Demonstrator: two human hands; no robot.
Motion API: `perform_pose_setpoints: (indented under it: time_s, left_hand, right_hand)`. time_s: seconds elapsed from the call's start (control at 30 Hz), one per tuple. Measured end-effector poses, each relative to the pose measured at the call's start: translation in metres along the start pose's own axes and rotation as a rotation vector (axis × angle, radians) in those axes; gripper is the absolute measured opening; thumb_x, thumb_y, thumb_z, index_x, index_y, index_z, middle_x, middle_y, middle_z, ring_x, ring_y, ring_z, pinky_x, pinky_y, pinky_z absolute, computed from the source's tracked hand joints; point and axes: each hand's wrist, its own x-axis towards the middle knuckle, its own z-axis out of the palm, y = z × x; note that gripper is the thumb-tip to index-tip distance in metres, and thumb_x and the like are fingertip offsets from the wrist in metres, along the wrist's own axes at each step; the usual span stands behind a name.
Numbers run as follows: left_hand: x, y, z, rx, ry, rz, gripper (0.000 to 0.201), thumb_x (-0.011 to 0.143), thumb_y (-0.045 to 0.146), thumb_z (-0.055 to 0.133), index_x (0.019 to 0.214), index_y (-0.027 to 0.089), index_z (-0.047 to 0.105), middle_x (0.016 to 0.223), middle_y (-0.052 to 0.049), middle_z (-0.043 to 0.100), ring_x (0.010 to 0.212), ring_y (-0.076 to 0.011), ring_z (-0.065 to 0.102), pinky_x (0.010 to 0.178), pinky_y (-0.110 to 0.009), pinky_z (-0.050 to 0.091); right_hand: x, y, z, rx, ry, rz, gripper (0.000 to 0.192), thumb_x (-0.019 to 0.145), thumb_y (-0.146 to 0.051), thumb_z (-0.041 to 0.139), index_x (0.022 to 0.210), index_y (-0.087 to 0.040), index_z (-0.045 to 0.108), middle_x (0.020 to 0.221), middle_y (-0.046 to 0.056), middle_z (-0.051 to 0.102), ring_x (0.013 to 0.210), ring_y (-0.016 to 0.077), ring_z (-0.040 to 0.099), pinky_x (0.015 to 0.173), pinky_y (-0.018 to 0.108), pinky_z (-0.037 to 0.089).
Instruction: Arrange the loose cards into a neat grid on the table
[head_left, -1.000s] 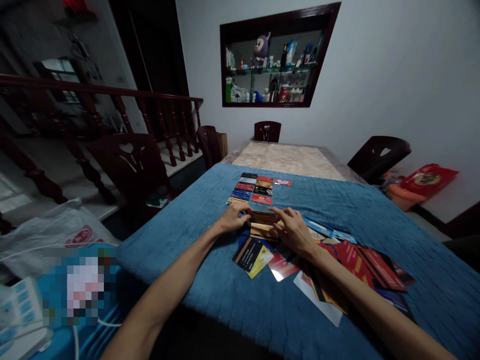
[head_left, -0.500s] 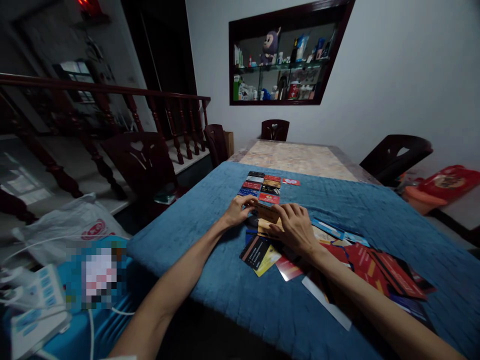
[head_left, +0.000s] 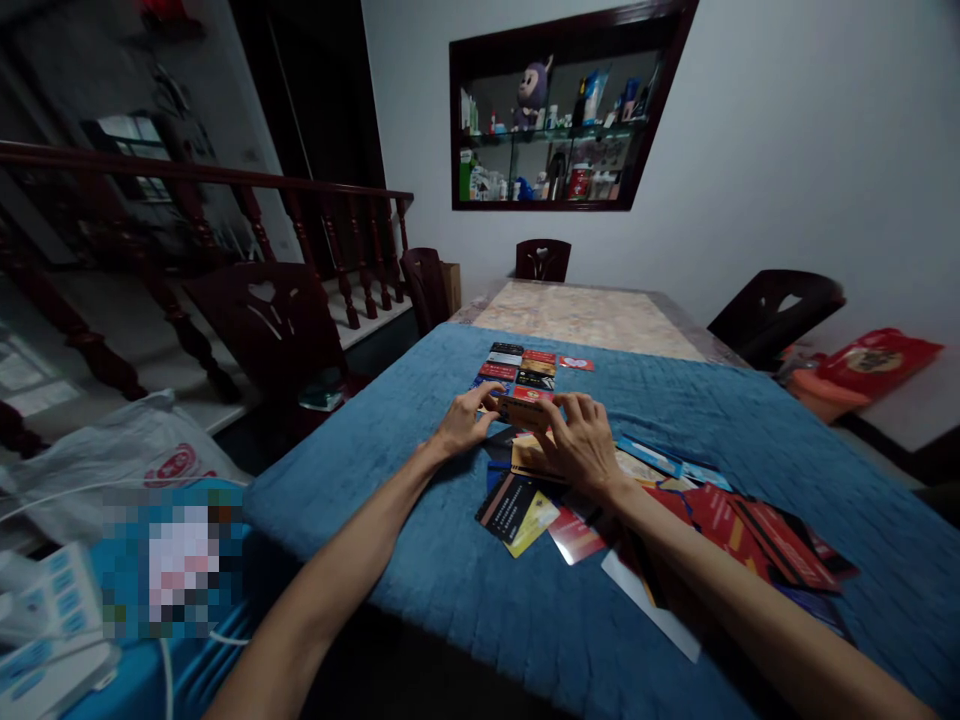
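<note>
A tan card (head_left: 523,413) is raised above the cloth between my two hands. My left hand (head_left: 466,420) pinches its left end with thumb and forefinger. At the right end, my right hand (head_left: 581,440) has its fingers closed on the same card. Just beyond them lie two columns of overlapping cards (head_left: 536,367), with a lone red card (head_left: 577,364) to their right. Under and beside my right hand spreads a loose pile of cards, among them a black card (head_left: 501,506), a yellow card (head_left: 535,525) and red cards (head_left: 780,540).
A blue cloth (head_left: 360,460) covers the near part of the table, and bare patterned tabletop (head_left: 585,310) shows behind. Dark chairs (head_left: 544,260) stand around it. To the left are a power strip (head_left: 56,620) and a plastic bag (head_left: 142,450).
The tan card is now lower and tilted differently, nearer the card columns, with both hands still on it. The whole view has shifted slightly.
</note>
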Motion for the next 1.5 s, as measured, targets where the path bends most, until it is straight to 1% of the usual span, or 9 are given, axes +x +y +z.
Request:
perform_pose_setpoints:
  time_s: [0.1, 0.23, 0.4, 0.57, 0.7, 1.03, 1.17, 1.27, 1.5]
  left_hand:
    - [0.0, -0.005, -0.003, 0.099, 0.005, 0.055, 0.042, 0.081, 0.01, 0.061, 0.121, 0.019, 0.055, 0.093, -0.002, 0.067, 0.088, -0.0172, 0.064, 0.089, -0.033, 0.052]
    - [0.003, -0.01, -0.012, 0.205, -0.036, 0.153, 0.044, 0.081, 0.01, 0.059, 0.124, 0.016, 0.053, 0.109, -0.009, 0.064, 0.103, -0.022, 0.06, 0.096, -0.038, 0.049]
    - [0.011, -0.017, -0.026, 0.326, -0.119, 0.176, 0.045, 0.084, 0.013, 0.057, 0.127, 0.017, 0.051, 0.116, -0.011, 0.06, 0.112, -0.0255, 0.055, 0.102, -0.042, 0.046]
    - [0.017, -0.029, -0.035, 0.388, -0.219, 0.133, 0.054, 0.082, 0.013, 0.058, 0.135, 0.016, 0.045, 0.11, -0.01, 0.061, 0.103, -0.0243, 0.056, 0.097, -0.042, 0.048]
    - [0.02, -0.039, -0.035, 0.413, -0.241, 0.083, 0.057, 0.079, 0.008, 0.055, 0.135, 0.014, 0.045, 0.11, -0.01, 0.06, 0.103, -0.0238, 0.055, 0.097, -0.041, 0.047]
    - [0.03, -0.055, -0.035, 0.422, -0.327, -0.076, 0.041, 0.08, 0.011, 0.055, 0.12, 0.016, 0.055, 0.105, -0.008, 0.059, 0.1, -0.0231, 0.055, 0.095, -0.037, 0.048]
    - [0.028, -0.06, -0.032, 0.419, -0.33, -0.131, 0.037, 0.081, 0.01, 0.052, 0.117, 0.016, 0.057, 0.105, -0.009, 0.059, 0.1, -0.0233, 0.055, 0.094, -0.037, 0.047]
    - [0.025, -0.065, -0.028, 0.403, -0.331, -0.158, 0.033, 0.082, 0.009, 0.052, 0.113, 0.016, 0.058, 0.104, -0.009, 0.059, 0.1, -0.0227, 0.055, 0.095, -0.036, 0.046]
    - [0.019, -0.069, -0.026, 0.485, -0.391, -0.253, 0.031, 0.086, 0.013, 0.051, 0.116, 0.018, 0.056, 0.113, -0.011, 0.058, 0.109, -0.025, 0.053, 0.097, -0.04, 0.044]
  right_hand:
    - [0.004, 0.002, 0.001, 0.012, -0.021, 0.01, 0.033, 0.088, -0.028, 0.055, 0.119, -0.016, 0.06, 0.111, 0.014, 0.058, 0.103, 0.0286, 0.042, 0.083, 0.038, 0.032]
    - [0.012, 0.003, 0.002, 0.037, -0.067, 0.014, 0.036, 0.088, -0.029, 0.055, 0.122, -0.016, 0.059, 0.112, 0.014, 0.058, 0.102, 0.0284, 0.043, 0.081, 0.037, 0.031]
    - [0.023, 0.001, 0.011, 0.085, -0.127, 0.016, 0.042, 0.088, -0.034, 0.057, 0.125, -0.015, 0.059, 0.113, 0.015, 0.058, 0.102, 0.0287, 0.043, 0.077, 0.037, 0.032]
    - [0.037, -0.004, 0.025, 0.147, -0.216, 0.05, 0.048, 0.084, -0.039, 0.063, 0.126, -0.015, 0.059, 0.116, 0.015, 0.058, 0.104, 0.0299, 0.043, 0.078, 0.037, 0.034]
    - [0.046, -0.008, 0.034, 0.188, -0.28, 0.068, 0.044, 0.086, -0.037, 0.061, 0.125, -0.017, 0.058, 0.117, 0.015, 0.057, 0.105, 0.0296, 0.044, 0.079, 0.036, 0.037]
    - [0.059, -0.016, 0.052, 0.288, -0.412, 0.159, 0.035, 0.085, -0.034, 0.065, 0.116, -0.018, 0.061, 0.119, 0.013, 0.058, 0.107, 0.0278, 0.048, 0.088, 0.035, 0.041]
    - [0.06, -0.021, 0.06, 0.322, -0.443, 0.206, 0.034, 0.086, -0.032, 0.065, 0.116, -0.016, 0.06, 0.118, 0.013, 0.059, 0.107, 0.0266, 0.05, 0.088, 0.034, 0.042]
    - [0.06, -0.024, 0.063, 0.339, -0.459, 0.228, 0.028, 0.086, -0.031, 0.065, 0.11, -0.017, 0.062, 0.116, 0.012, 0.061, 0.106, 0.0255, 0.051, 0.087, 0.034, 0.042]
    - [0.06, -0.029, 0.063, 0.372, -0.501, 0.26, 0.022, 0.087, -0.031, 0.065, 0.105, -0.018, 0.065, 0.112, 0.011, 0.063, 0.106, 0.0237, 0.053, 0.086, 0.032, 0.041]
